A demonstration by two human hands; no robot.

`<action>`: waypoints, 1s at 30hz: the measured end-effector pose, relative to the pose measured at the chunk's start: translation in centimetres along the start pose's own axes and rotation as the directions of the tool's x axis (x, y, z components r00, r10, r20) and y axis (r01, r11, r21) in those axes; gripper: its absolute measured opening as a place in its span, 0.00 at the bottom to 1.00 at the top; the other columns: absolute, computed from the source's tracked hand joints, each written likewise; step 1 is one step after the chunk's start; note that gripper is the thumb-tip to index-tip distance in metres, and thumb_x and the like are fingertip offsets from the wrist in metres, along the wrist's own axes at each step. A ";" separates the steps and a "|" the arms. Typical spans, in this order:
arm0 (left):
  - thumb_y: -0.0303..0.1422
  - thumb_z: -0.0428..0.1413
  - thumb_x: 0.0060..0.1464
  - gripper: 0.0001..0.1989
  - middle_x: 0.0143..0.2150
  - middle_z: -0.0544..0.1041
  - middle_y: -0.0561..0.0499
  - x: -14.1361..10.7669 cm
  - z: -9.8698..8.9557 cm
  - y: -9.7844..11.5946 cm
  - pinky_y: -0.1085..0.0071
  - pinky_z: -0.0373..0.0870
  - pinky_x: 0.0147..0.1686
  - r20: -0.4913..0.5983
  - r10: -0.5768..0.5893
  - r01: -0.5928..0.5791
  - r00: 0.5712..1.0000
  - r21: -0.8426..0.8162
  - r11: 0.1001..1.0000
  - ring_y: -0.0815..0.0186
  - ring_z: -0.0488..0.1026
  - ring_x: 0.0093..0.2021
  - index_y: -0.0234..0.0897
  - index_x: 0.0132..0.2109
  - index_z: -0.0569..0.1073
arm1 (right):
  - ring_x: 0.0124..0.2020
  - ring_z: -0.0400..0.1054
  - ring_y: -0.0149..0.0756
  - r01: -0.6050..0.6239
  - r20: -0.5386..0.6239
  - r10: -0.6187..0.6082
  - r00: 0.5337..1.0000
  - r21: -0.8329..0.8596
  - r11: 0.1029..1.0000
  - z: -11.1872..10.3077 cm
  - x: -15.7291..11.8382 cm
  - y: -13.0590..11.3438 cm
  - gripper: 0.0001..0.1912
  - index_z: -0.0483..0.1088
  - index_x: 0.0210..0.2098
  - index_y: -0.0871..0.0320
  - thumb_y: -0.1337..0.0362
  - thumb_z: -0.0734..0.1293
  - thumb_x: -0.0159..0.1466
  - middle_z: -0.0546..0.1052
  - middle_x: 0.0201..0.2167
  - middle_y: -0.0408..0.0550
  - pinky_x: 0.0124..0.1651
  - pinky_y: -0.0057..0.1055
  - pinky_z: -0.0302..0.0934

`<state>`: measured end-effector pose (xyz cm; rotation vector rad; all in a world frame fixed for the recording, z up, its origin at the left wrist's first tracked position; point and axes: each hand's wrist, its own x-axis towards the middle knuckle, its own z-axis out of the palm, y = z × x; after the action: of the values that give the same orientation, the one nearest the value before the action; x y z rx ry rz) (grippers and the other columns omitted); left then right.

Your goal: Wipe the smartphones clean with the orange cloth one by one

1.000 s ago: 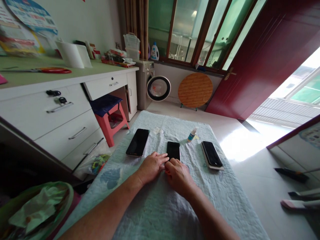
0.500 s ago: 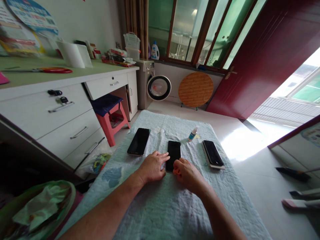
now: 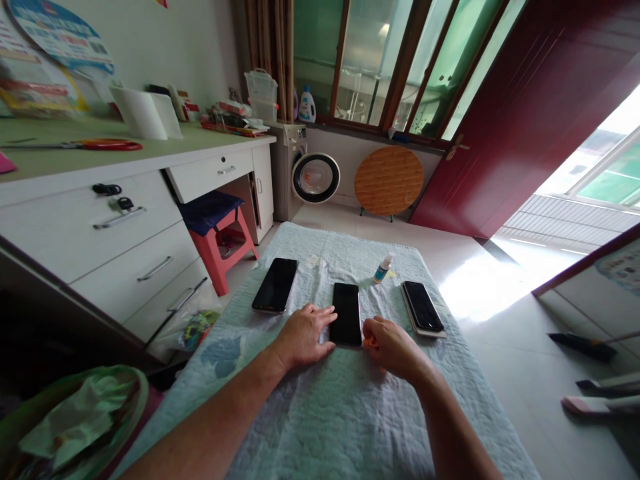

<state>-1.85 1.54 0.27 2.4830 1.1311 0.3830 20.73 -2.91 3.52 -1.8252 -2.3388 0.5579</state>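
A black smartphone (image 3: 346, 315) lies face up with a dark screen on the quilted cloth, between my two hands. My left hand (image 3: 306, 337) rests at its left side, fingers stretched out and touching that edge, thumb by the lower left corner. Just off the phone's right edge, my right hand (image 3: 393, 347) is curled closed. A bit of orange shows under its fingers, but I cannot make out what it is. Behind the phone stands a small spray bottle (image 3: 383, 269) with a blue label.
A larger dark phone (image 3: 275, 285) lies to the left, and another phone (image 3: 423, 307) sits on a pale flat piece at the right. The light blue quilted cloth (image 3: 320, 413) covers the table. A pink stool (image 3: 220, 250) and a bin (image 3: 135, 400) stand to the left.
My right hand has moved right, from over the phone's lower right part to beside its edge, uncovering the screen. My left hand stays at the left edge.
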 end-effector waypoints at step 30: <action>0.31 0.55 0.50 0.30 0.64 0.67 0.47 0.1 -0.1 -0.1 0.58 0.65 0.57 0.024 0.021 -0.023 0.999 0.051 0.998 0.53 0.67 0.55 0.36 0.61 0.68 | 0.35 0.63 0.33 0.073 -0.068 -0.078 0.995 -0.061 0.995 2.1 0.7 -3.8 0.05 0.66 0.33 0.58 0.73 0.61 0.62 0.70 0.33 0.47 0.38 0.27 0.50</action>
<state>-1.83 1.70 0.30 2.5391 1.1184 0.3338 16.43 -3.45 2.87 -1.7414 -2.3900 0.4130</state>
